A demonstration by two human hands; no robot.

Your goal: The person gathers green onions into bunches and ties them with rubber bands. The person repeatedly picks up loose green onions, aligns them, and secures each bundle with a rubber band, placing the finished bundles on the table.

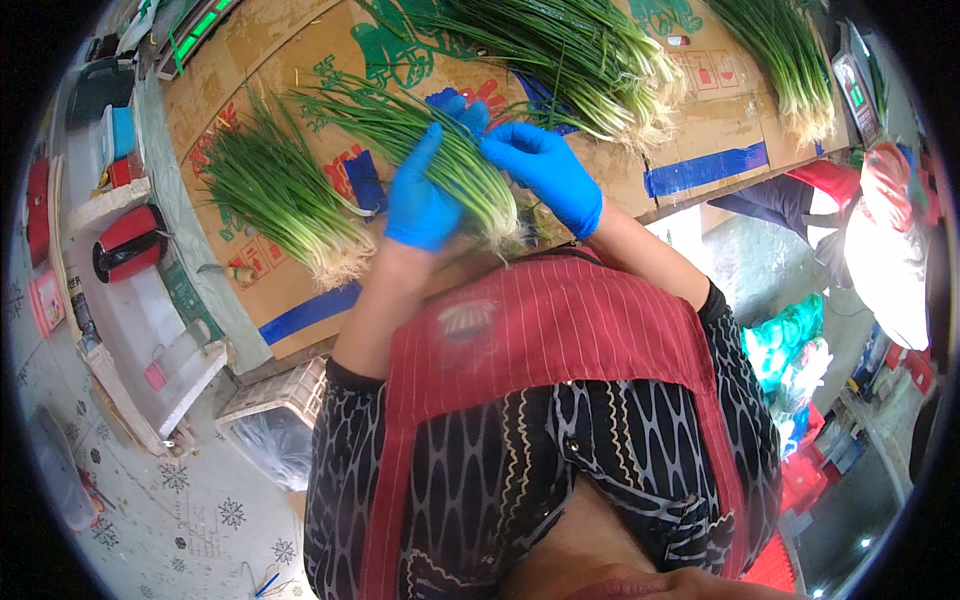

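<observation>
My left hand (426, 196), in a blue glove, is wrapped around a bunch of spring onions (465, 169). Their white, rooted ends point toward my apron and the green tops reach up to the left. At the right side of this bunch is my gloved right hand (551, 172), its thumb and fingers drawn together; whether a stalk is pinched between them cannot be made out. Another bunch of spring onions (281, 202) rests on the cardboard (300, 292) to the left. A larger spring onion pile (592, 67) lies beyond my right hand.
One more spring onion bunch (787, 67) lies at the far right, beside a scale (855, 97) with a lit display. Another lit device (196, 37) stands at the upper left. Blue tape (705, 171) crosses the cardboard. A plastic crate (274, 401) holding a bag stands below the table edge.
</observation>
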